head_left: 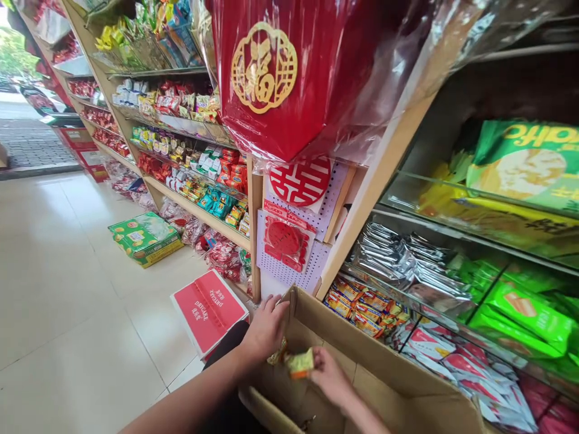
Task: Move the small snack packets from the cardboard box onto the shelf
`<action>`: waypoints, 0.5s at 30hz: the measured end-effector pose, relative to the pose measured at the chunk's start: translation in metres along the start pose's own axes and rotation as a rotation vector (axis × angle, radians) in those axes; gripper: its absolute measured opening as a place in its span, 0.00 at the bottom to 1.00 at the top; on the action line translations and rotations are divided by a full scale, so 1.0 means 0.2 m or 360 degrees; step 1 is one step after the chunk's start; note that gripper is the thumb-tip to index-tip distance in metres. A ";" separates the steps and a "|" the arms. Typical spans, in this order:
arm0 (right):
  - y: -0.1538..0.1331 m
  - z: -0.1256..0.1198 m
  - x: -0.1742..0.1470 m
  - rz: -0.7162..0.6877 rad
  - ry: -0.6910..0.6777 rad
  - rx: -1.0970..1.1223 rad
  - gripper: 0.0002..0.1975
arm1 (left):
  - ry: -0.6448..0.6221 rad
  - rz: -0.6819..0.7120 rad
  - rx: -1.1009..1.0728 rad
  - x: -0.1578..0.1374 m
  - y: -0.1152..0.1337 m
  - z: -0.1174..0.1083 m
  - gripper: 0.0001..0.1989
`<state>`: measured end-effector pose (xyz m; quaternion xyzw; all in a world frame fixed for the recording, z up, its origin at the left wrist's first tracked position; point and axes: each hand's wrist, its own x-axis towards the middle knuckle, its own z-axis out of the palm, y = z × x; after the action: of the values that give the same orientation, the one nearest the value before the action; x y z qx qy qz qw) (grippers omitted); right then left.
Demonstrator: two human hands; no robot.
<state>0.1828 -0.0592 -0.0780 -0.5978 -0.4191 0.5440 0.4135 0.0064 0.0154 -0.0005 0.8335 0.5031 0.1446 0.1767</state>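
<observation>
My right hand (332, 377) pinches a small yellow-and-orange snack packet (300, 364) by its right end, inside the open cardboard box (384, 367). Close to the box's far left corner, my left hand (266, 328) is seen from the back with its fingers bent. A small gold-wrapped packet (277, 352) shows at the inner edge of that hand and seems held there; the thumb is hidden. Brown box floor shows around the hands, with a small dark object (308, 422) near the front wall.
Shelves of silver packets (411, 259), orange packets (366, 304) and green bags (520, 307) stand at the right. A large red package (280, 72) hangs overhead. On the tiled floor lie a red-and-white carton (210, 313) and a green carton (145, 237). More sweets fill the left shelves (199, 211).
</observation>
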 end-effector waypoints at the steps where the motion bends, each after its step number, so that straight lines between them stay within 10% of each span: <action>1: -0.07 -0.07 -0.03 -0.0023 -0.0013 0.0053 0.15 | 0.0049 0.0074 -0.0149 -0.01 0.03 -0.01 0.23; 6: -0.33 -0.27 -0.22 -0.0049 -0.0014 0.0431 0.18 | -0.0270 -0.0030 -0.1773 -0.01 0.24 0.04 0.24; 15: -0.27 -0.26 -0.30 -0.0513 0.0483 0.0278 0.15 | -0.0523 -0.0329 -0.2269 -0.01 0.41 0.03 0.24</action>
<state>0.2292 -0.1024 -0.0046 -0.5600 -0.3934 0.4090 0.6036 0.0727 -0.0226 0.0292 0.4756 0.3299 0.2923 0.7613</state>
